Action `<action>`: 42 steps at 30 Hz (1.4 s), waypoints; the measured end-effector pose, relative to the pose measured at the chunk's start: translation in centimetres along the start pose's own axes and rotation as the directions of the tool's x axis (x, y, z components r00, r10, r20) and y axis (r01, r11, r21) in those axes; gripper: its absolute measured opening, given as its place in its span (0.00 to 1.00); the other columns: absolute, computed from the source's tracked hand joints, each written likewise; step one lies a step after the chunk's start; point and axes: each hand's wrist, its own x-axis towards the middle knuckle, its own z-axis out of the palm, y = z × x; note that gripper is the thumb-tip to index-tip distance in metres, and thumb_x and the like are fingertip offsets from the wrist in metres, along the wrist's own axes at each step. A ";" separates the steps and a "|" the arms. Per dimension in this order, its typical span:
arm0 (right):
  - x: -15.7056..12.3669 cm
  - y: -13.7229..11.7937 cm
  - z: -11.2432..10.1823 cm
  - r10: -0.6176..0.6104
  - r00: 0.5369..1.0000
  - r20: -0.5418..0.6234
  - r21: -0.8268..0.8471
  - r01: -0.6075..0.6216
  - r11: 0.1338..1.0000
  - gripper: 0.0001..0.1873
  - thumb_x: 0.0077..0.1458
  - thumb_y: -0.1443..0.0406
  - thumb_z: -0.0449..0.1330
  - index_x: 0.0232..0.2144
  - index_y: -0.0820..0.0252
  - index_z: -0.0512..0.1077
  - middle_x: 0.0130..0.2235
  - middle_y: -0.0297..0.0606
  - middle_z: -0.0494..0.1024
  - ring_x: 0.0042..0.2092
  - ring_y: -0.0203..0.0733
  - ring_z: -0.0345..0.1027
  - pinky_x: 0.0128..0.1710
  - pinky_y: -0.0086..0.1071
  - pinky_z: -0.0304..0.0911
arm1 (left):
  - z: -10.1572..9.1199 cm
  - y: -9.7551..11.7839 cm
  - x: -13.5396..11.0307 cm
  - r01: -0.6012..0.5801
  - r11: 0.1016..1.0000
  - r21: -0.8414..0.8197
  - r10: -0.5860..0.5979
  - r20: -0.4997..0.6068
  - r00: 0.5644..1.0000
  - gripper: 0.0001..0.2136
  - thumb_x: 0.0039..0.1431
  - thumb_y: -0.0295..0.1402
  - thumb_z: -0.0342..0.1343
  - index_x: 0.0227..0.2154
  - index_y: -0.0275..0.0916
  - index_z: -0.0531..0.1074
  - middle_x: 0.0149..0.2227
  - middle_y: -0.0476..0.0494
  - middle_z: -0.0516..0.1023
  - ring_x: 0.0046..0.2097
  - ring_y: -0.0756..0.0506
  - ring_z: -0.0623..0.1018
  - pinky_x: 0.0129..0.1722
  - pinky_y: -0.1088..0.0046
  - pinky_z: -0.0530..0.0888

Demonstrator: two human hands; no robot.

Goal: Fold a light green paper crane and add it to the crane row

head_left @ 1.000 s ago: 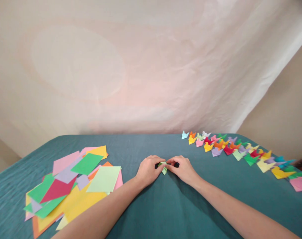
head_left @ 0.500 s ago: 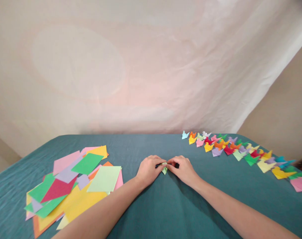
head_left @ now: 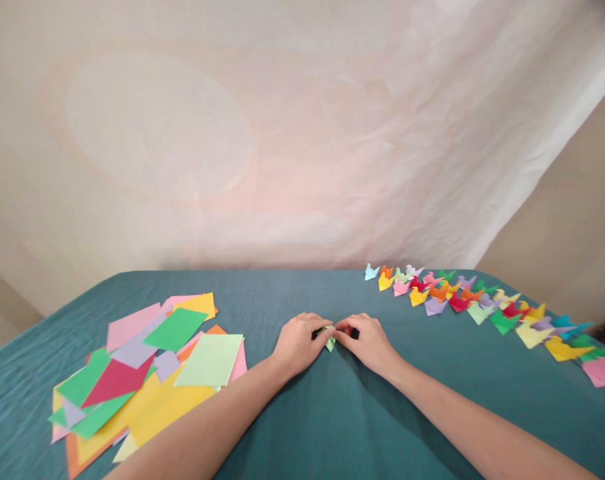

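Observation:
A small light green folded paper (head_left: 330, 343) is pinched between my two hands at the middle of the table. My left hand (head_left: 299, 343) grips its left side between thumb and fingers. From the right, my right hand (head_left: 366, 339) pinches the other side with thumb and forefinger. The fingertips of both hands nearly meet over the paper and cover its upper part, so its full shape is hidden. Its lower end shows as a creased point below the fingers.
A loose pile of coloured paper sheets (head_left: 147, 407) lies on the left of the dark green tablecloth (head_left: 292, 427). Rows of small folded paper birds (head_left: 435, 305) stand along the right side. A pale cloth (head_left: 292, 133) hangs behind the table.

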 end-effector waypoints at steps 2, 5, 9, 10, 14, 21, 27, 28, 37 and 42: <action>0.0 0.0 0.0 0.000 1.000 0.003 0.002 0.000 1.000 0.10 0.52 0.56 0.57 0.29 0.53 0.76 0.26 0.34 0.76 0.33 0.42 0.65 0.35 0.33 0.56 | 0.0 0.0 0.0 -0.006 1.000 0.004 0.006 0.000 1.000 0.13 0.62 0.38 0.47 0.40 0.44 0.75 0.40 0.49 0.77 0.42 0.46 0.74 0.45 0.73 0.69; 0.0 -0.1 0.0 -0.002 1.000 0.004 0.002 0.002 1.000 0.10 0.52 0.57 0.57 0.29 0.53 0.76 0.26 0.33 0.76 0.33 0.42 0.65 0.35 0.33 0.56 | -0.1 0.0 0.0 -0.013 1.000 0.007 0.013 0.005 1.000 0.13 0.62 0.38 0.46 0.40 0.44 0.75 0.40 0.49 0.78 0.42 0.47 0.74 0.45 0.73 0.69; 0.0 0.0 0.0 -0.001 1.000 -0.001 0.000 0.001 1.000 0.10 0.52 0.57 0.58 0.29 0.53 0.76 0.26 0.33 0.76 0.33 0.42 0.65 0.35 0.32 0.56 | -0.1 -0.1 0.0 -0.013 1.000 -0.011 0.013 0.002 1.000 0.12 0.62 0.37 0.47 0.40 0.45 0.76 0.41 0.50 0.77 0.43 0.47 0.74 0.45 0.73 0.69; 0.0 0.0 0.0 -0.001 1.000 -0.002 0.000 0.001 1.000 0.10 0.52 0.57 0.58 0.30 0.53 0.76 0.26 0.33 0.76 0.33 0.42 0.65 0.35 0.32 0.56 | 0.0 -0.2 0.1 -0.016 1.000 -0.024 0.016 0.001 1.000 0.12 0.62 0.37 0.47 0.40 0.45 0.76 0.41 0.50 0.77 0.44 0.47 0.74 0.46 0.73 0.69; 0.0 0.1 0.0 -0.009 1.000 -0.007 0.003 0.009 1.000 0.10 0.53 0.57 0.57 0.31 0.53 0.76 0.26 0.33 0.76 0.33 0.42 0.65 0.35 0.32 0.55 | 0.2 -0.4 0.2 -0.061 0.992 -0.107 0.064 0.026 0.998 0.12 0.62 0.36 0.47 0.41 0.45 0.75 0.44 0.50 0.76 0.46 0.48 0.74 0.49 0.74 0.67; 0.0 0.1 0.1 -0.027 1.000 -0.012 -0.006 0.027 1.000 0.10 0.53 0.58 0.57 0.29 0.54 0.76 0.25 0.33 0.75 0.32 0.41 0.64 0.34 0.32 0.55 | -0.2 0.3 0.1 -0.093 0.984 -0.154 0.104 0.070 0.992 0.15 0.64 0.35 0.42 0.45 0.44 0.73 0.45 0.49 0.76 0.47 0.48 0.74 0.49 0.74 0.68; -0.9 0.0 -0.4 -0.070 0.996 -0.057 -0.031 0.068 0.997 0.07 0.55 0.65 0.55 0.33 0.56 0.74 0.30 0.34 0.75 0.35 0.40 0.65 0.37 0.33 0.57 | -0.1 0.4 -0.1 -0.093 0.989 -0.111 0.100 0.065 0.993 0.15 0.65 0.35 0.41 0.46 0.45 0.72 0.46 0.50 0.76 0.48 0.48 0.73 0.50 0.73 0.67; -1.2 -0.1 -0.6 -0.092 0.994 -0.057 -0.045 0.089 0.995 0.08 0.55 0.67 0.54 0.34 0.56 0.73 0.32 0.34 0.75 0.36 0.40 0.66 0.38 0.33 0.57 | -0.1 0.4 -0.1 -0.089 0.991 -0.100 0.096 0.064 0.993 0.15 0.65 0.35 0.41 0.45 0.44 0.72 0.46 0.50 0.76 0.48 0.48 0.73 0.50 0.73 0.67; -2.5 -0.8 -1.6 -0.359 0.931 0.062 -0.222 0.363 0.905 0.11 0.55 0.71 0.53 0.35 0.55 0.74 0.37 0.36 0.75 0.40 0.39 0.65 0.42 0.34 0.57 | 0.2 -0.1 0.0 -0.093 0.995 -0.025 0.094 0.070 0.993 0.14 0.64 0.35 0.43 0.45 0.41 0.73 0.46 0.48 0.76 0.49 0.47 0.73 0.50 0.73 0.68; -2.6 -1.0 -1.4 -0.417 0.906 0.067 -0.250 0.420 0.872 0.11 0.55 0.71 0.53 0.37 0.56 0.74 0.37 0.37 0.74 0.40 0.40 0.65 0.41 0.35 0.56 | 0.3 -0.2 0.0 -0.095 0.995 -0.019 0.096 0.068 0.993 0.14 0.64 0.35 0.44 0.45 0.42 0.72 0.46 0.49 0.76 0.48 0.47 0.74 0.49 0.73 0.69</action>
